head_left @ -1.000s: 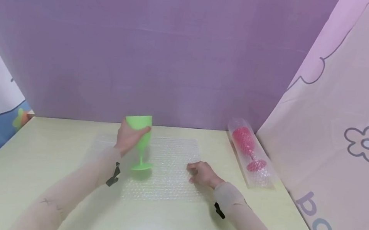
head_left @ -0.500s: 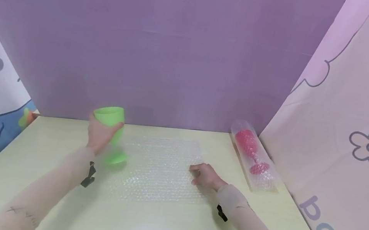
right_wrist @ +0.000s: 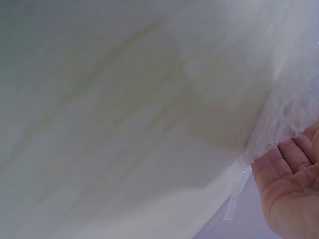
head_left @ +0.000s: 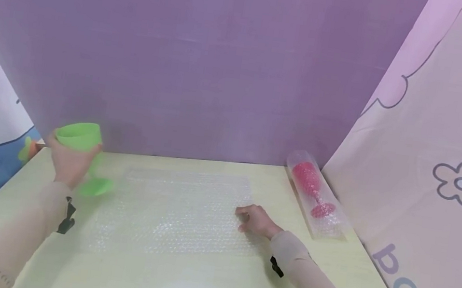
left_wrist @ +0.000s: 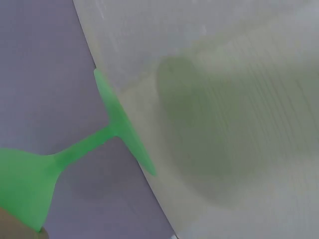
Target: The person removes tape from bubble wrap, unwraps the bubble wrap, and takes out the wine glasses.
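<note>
My left hand [head_left: 72, 159] grips a green plastic goblet [head_left: 96, 187] by its bowl at the table's far left. The goblet is upright; in the left wrist view its stem and foot [left_wrist: 119, 124] show with a shadow on the table, while most of the hand is out of frame. A clear bubble wrap sheet [head_left: 187, 211] lies flat across the middle of the table. On its right edge rests my right hand [head_left: 258, 220], thumb and index finger apart. In the right wrist view the fingers [right_wrist: 294, 157] meet the edge of the bubble wrap [right_wrist: 279, 117].
A pink goblet [head_left: 307, 178] wrapped in bubble wrap lies at the back right of the pale yellow table [head_left: 177, 283]. A purple panel [head_left: 224, 65] stands behind the table. Printed panels stand at the left and right [head_left: 413, 226].
My left hand has carried the green goblet from over the bubble wrap to the far left of the table. The right hand has stayed at the sheet's right edge.
</note>
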Action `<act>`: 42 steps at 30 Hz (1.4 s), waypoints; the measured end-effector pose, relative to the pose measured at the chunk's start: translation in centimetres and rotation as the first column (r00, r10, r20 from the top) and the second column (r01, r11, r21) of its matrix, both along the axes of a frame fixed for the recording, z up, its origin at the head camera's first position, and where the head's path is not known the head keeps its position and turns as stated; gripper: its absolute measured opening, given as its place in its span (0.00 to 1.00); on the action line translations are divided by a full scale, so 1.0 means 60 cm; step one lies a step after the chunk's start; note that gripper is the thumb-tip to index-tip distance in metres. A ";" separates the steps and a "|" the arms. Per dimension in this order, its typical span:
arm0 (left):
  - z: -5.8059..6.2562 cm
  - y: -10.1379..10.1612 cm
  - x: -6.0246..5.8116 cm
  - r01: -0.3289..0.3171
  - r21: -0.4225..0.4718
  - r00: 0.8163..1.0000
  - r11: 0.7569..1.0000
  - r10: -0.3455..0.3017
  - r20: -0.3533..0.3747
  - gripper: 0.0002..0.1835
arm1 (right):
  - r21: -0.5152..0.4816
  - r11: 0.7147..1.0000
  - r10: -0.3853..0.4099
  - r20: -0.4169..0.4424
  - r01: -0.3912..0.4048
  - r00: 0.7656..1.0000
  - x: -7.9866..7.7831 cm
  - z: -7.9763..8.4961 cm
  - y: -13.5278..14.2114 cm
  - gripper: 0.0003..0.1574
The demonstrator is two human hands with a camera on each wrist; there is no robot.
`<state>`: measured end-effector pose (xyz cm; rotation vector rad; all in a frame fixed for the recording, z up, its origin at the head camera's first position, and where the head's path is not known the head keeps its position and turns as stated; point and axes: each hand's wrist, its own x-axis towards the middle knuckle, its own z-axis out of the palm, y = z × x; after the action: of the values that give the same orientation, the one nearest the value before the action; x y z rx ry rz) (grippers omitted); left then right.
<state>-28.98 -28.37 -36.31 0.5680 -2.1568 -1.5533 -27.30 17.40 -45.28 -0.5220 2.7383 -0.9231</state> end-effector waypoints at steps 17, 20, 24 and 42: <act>-0.019 -0.106 0.028 -0.061 0.047 0.994 0.997 0.056 0.091 0.56 | 0.021 1.000 -0.002 0.029 0.001 1.000 -0.002 -0.005 -0.002 0.32; -0.022 -0.116 0.031 -0.077 0.061 0.994 0.995 0.072 0.087 0.55 | 0.032 0.999 0.001 0.023 -0.002 1.000 -0.002 -0.003 -0.002 0.32; -0.024 -0.127 0.033 -0.108 0.080 0.993 0.991 0.103 0.065 0.55 | 0.035 0.999 -0.004 0.016 0.003 1.000 -0.003 -0.002 -0.001 0.32; -0.039 -0.149 0.034 -0.169 0.129 0.984 0.977 0.160 0.079 0.58 | 0.032 0.999 0.006 0.020 -0.007 1.000 -0.006 -0.004 -0.002 0.32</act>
<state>-26.94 -37.33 -38.63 0.8335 -2.0061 -1.6177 -27.64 17.30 -45.53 -0.5131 2.7268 -0.8766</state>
